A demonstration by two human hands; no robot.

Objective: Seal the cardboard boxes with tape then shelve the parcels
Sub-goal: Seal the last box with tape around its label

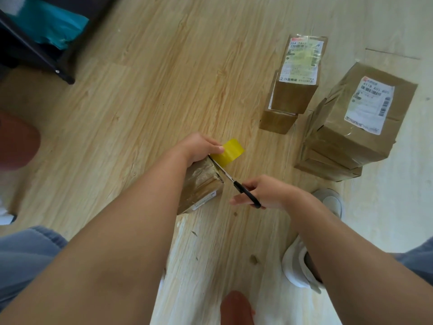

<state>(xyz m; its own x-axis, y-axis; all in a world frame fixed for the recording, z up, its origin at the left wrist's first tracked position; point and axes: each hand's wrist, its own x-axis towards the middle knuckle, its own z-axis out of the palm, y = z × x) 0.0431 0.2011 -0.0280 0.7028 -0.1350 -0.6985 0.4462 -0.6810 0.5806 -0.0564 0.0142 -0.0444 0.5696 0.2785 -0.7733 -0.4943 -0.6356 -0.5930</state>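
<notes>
Shelf (pixel 35 50) dark, upper left of frame, well apart. Centre: left hand (pixel 199 146) grips yellow tape roll (pixel 232 151) at top edge of small box (pixel 201 184). Box brown, crumpled, glossy with tape, label on side. Scissors (pixel 246 193) blades at strip by box corner. Right hand (pixel 264 193) curled round black handles. Best: keep strip taut, cut close to edge, press end flat. Right of frame: labelled parcels (pixel 351 118) stacked on floor (pixel 164 78).

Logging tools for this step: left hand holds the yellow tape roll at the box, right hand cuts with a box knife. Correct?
No: the head view shows the right hand holding black-handled scissors, not a box knife. The left hand holds the yellow tape roll at the box.
</notes>
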